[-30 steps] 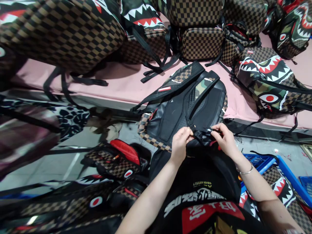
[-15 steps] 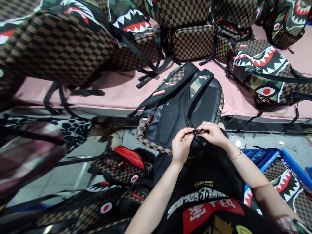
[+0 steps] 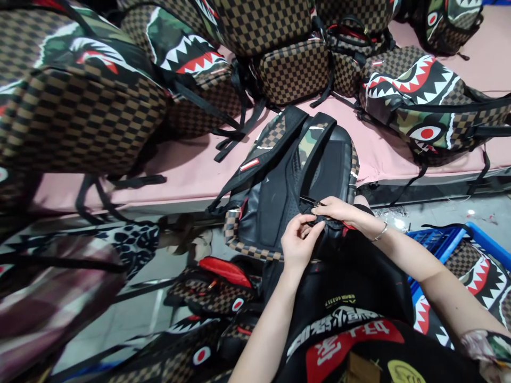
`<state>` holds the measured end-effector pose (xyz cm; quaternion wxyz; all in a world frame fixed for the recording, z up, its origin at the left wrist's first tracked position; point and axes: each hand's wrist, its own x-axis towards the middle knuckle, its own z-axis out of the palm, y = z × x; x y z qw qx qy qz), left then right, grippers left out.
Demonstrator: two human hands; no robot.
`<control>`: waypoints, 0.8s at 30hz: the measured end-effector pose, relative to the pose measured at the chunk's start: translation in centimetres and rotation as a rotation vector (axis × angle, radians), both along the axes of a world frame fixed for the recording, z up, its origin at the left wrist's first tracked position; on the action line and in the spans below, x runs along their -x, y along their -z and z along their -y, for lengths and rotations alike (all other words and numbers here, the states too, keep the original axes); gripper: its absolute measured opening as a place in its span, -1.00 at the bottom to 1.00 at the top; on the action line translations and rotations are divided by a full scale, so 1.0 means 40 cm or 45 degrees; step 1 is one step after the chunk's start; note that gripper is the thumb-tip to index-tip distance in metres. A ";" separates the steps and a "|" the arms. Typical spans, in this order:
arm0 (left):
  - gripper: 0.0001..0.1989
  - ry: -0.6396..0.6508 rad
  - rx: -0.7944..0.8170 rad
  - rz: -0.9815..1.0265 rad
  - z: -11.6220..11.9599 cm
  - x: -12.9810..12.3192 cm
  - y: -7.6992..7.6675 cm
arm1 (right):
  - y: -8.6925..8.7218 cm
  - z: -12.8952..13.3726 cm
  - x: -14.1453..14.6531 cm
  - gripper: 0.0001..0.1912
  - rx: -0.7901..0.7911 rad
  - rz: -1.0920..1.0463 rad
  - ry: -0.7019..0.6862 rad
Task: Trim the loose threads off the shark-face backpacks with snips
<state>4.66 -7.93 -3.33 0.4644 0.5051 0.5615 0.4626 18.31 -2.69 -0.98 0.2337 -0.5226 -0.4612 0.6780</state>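
Note:
A backpack point(image 3: 265, 205) lies back side up, its black padded panel and shoulder straps facing me, brown-checked edging around it. Its lower end rests toward my lap. At this end my left hand point(image 3: 300, 234) pinches a narrow black strap point(image 3: 324, 224), thumb and forefinger close together. Just above and to the right, my right hand point(image 3: 335, 208) closes around a slim dark tool point(image 3: 311, 201) whose tip points left over the shoulder strap; its exact kind is too small to tell. Both hands' fingertips nearly touch.
Several checked backpacks with shark-mouth prints point(image 3: 413, 80) stand along the pink-covered table point(image 3: 187, 183). More bags point(image 3: 211, 290) lie low on my left. A blue crate point(image 3: 485, 239) holding bags stands on my right. A person in plaid cloth point(image 3: 75, 298) is at the left.
My hands, earlier level together at the strap end, have shifted: the right now sits higher, with the slim tool pointing up-left. The view has swung slightly right.

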 end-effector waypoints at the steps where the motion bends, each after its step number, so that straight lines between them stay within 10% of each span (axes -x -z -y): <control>1: -0.75 0.011 0.024 -0.006 0.000 0.001 0.003 | 0.004 -0.004 0.004 -0.69 -0.012 0.055 -0.017; 12: -0.72 0.008 -0.042 -0.127 0.002 0.030 0.043 | 0.000 0.083 -0.057 -0.81 -0.698 0.827 -0.022; 18: -0.84 0.108 -0.354 -0.632 0.023 0.030 0.040 | 0.067 0.241 -0.057 -0.66 -1.048 0.934 0.068; 24: -0.86 0.270 -0.408 -1.027 0.037 0.026 0.017 | 0.133 0.262 -0.035 -0.65 -1.252 0.896 0.221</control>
